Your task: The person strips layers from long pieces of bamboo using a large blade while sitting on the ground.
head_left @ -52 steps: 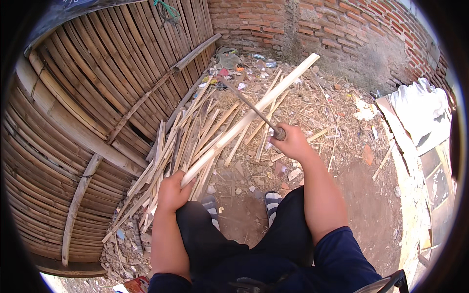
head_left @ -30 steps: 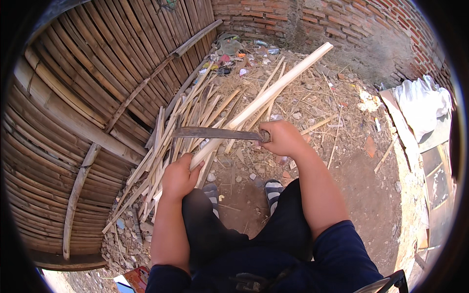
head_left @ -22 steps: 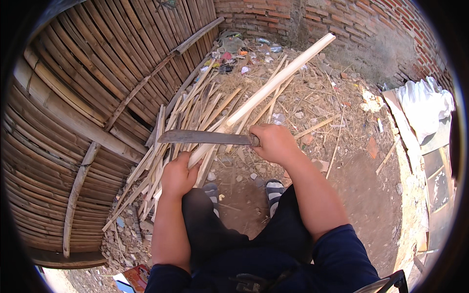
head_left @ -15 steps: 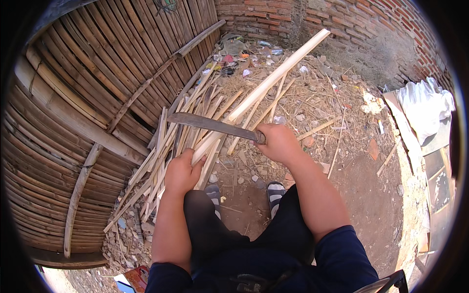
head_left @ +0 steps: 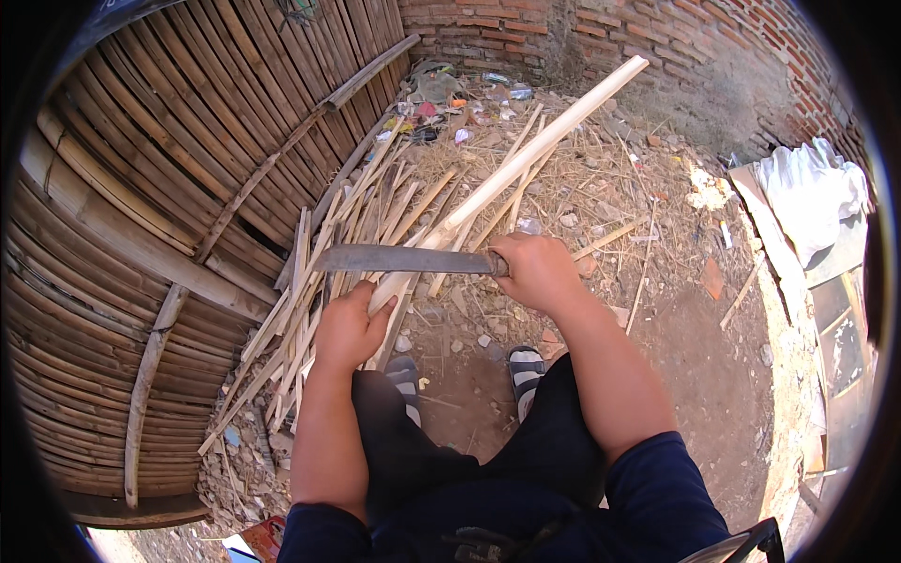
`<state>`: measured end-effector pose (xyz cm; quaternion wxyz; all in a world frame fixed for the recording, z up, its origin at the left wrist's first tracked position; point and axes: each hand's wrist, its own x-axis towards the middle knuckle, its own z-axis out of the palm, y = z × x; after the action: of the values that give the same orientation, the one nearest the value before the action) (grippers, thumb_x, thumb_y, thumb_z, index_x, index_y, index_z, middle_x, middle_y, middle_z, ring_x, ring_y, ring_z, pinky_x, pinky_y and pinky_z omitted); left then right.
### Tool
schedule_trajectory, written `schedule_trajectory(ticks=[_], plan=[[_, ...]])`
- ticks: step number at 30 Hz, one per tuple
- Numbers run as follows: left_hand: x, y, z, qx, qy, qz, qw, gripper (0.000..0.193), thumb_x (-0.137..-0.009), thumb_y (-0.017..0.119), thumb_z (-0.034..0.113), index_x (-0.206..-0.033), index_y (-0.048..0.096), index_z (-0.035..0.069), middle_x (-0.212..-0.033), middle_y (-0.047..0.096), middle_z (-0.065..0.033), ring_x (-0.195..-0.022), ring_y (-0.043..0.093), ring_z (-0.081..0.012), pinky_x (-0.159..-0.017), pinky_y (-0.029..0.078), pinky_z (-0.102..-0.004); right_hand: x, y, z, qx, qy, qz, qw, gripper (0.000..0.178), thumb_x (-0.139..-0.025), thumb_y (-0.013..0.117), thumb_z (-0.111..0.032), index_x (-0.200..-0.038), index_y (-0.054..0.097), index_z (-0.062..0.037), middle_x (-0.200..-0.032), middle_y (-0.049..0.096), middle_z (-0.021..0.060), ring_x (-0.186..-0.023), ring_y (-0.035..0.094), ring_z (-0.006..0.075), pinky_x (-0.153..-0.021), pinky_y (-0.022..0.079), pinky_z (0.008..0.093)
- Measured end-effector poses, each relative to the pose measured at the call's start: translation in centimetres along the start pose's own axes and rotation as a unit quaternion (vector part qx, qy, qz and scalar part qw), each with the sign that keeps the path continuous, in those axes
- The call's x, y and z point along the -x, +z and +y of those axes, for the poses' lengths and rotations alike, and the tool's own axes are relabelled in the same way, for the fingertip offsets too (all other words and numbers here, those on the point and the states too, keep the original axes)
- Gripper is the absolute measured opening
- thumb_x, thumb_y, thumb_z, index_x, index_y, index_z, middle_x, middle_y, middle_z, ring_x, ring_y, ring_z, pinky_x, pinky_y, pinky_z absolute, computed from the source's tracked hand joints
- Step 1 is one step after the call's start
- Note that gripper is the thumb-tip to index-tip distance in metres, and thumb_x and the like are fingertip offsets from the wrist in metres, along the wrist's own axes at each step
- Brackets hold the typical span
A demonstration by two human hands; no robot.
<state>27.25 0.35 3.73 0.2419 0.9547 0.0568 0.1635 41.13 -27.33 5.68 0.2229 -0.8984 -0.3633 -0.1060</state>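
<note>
My left hand [head_left: 353,327] is closed around the near end of a long pale wooden strip [head_left: 526,159], which slants up and away to the right. In my right hand [head_left: 537,270] is the handle of a machete [head_left: 404,259]. Its dark, wide blade points left and lies across the strip, just beyond my left fingers. Whether the edge bites into the wood I cannot tell. Beneath the strip and to its left spreads a heap of thin split wood sticks [head_left: 298,328].
A bamboo slat wall [head_left: 188,159] stands close on the left, a brick wall [head_left: 657,56] at the back. Rubble and litter [head_left: 469,113] cover the far ground. A white plastic sack [head_left: 815,199] lies at the right. My sandalled feet [head_left: 526,375] stand on bare dirt.
The machete's blade has turned from sloping to nearly level, its tip dropping lower and nearer my left hand. The strip's far end has shifted slightly right. Both hands keep their hold.
</note>
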Motion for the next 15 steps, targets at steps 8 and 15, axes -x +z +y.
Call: schedule_trajectory(ticks=[8,15], plan=[[0.6,-0.4,-0.3,-0.024,-0.042,-0.006,0.999,0.032,-0.093,0.073,0.031,-0.098,0.064,0.001,-0.077,0.067,-0.0259,-0.077,0.066,-0.0483,-0.065,0.050,-0.0517,-0.4,-1.5,2.4,-0.045,0.115,-0.018,0.992,0.028,-0.086,0.078,-0.031,-0.091,0.067,-0.0064,-0.084,0.071,0.0162,-0.087,0.070,0.0394,-0.075,0.055,0.0502],[1.1,-0.6,0.3,-0.027,-0.010,0.000,1.000,0.033,-0.094,0.070,0.035,-0.092,0.061,0.003,-0.081,0.068,-0.0260,-0.079,0.066,-0.0493,-0.070,0.051,-0.0572,0.0,0.4,0.0,-0.024,0.022,-0.034,0.999,0.025,-0.083,0.080,-0.026,-0.092,0.067,-0.0069,-0.082,0.069,0.0145,-0.080,0.069,0.0379,-0.069,0.054,0.0468]])
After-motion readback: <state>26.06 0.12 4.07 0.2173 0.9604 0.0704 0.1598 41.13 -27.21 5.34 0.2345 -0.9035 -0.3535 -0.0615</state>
